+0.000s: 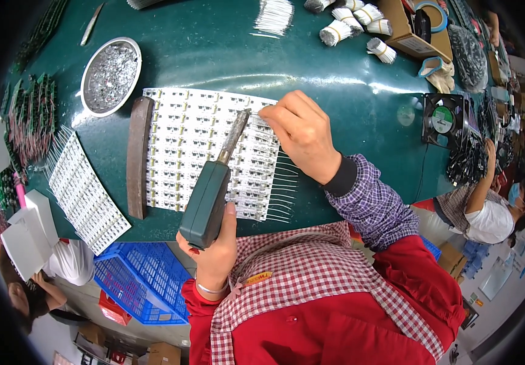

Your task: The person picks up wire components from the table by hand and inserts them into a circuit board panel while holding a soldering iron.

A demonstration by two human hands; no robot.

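Note:
A white circuit board panel (198, 152), printed with rows of small parts, lies on the green table. My left hand (217, 258) is wrapped round the handle of a dark green soldering gun (206, 198). Its metal tip slants up to the panel's upper right part. Close beside that tip, the fingers of my right hand (304, 134) are pinched together on a thin wire, mostly hidden by the fingers. Below this hand, several thin white wires (283, 188) stick out from the panel's right edge. A dark curved bar (138, 158) rests along the panel's left edge.
A round metal bowl (86, 82) of silvery scraps stands upper left. Another wired panel (89, 194) lies left. Loose white wires (273, 17) and bundled wires (335, 33) are at the back; a black fan (442, 120) is right. Blue crates (147, 286) stand below the table.

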